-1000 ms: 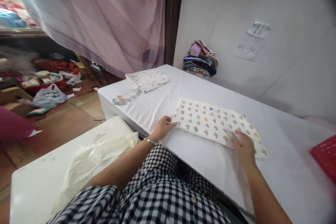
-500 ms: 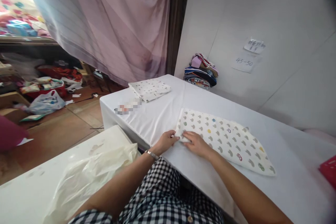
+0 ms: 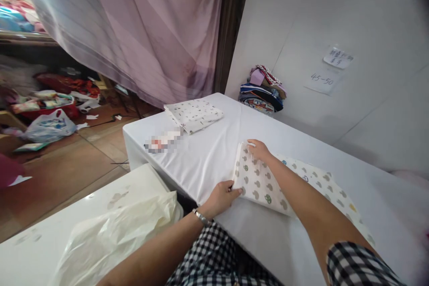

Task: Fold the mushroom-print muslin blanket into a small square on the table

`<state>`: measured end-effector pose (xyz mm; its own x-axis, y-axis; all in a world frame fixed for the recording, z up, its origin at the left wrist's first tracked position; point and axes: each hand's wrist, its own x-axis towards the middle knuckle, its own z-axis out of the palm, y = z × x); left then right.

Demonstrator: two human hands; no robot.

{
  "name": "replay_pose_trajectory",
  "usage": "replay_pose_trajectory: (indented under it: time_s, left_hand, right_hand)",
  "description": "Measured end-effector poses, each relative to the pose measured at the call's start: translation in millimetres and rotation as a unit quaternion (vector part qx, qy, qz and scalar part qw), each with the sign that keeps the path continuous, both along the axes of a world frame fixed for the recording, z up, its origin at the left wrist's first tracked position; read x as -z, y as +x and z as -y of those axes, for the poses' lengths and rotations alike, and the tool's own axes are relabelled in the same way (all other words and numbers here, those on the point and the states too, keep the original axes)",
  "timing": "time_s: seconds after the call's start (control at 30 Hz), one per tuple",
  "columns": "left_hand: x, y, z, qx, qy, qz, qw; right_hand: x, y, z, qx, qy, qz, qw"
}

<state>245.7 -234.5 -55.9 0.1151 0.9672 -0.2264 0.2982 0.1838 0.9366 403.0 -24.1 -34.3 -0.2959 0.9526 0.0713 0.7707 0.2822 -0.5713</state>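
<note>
A white cloth printed with grey mushrooms [image 3: 258, 181] lies on the white-covered table [image 3: 208, 161], folded over on itself at its left part. My left hand [image 3: 221, 199] pinches the near left corner between thumb and fingers. At the far left corner, my right hand [image 3: 259, 149] is closed on the cloth's edge, its forearm reaching across the cloth and hiding part of it. Farther back on the table rests a second white cloth [image 3: 196, 114], folded, with a small dark print.
A blurred-out item [image 3: 162, 140] lies near the table's left edge. To my left, a cream plastic bag [image 3: 117, 232] covers part of a white surface [image 3: 43, 228]. Folded clothes [image 3: 261, 91] are stacked by the wall. Bags and boxes clutter the floor beyond the curtain [image 3: 161, 31].
My right hand has moved from the near left corner to the far one. The cloth's left part is now folded over toward the right. My left hand stays at the near corner.
</note>
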Motion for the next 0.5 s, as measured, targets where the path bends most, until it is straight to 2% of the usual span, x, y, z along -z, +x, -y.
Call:
replay_pose_trajectory:
  time_s: [0.13,0.3,0.5]
  left_hand:
    - [2.5,-1.5,0.9,-0.007,0.017,-0.02,1.0]
    - [0.7,-3.6,1.5,0.002,0.054,-0.038,0.998]
    - [1.3,-6.3,2.1,0.023,-0.009,0.094,0.995]
  right_hand:
    - [8.9,-11.4,-24.7,-0.023,-0.014,0.032,0.999]
    - [14.3,-12.6,-42.8,-0.065,-0.03,0.059,0.996]
    - [14.4,-8.7,-51.7,-0.097,-0.038,0.081,0.991]
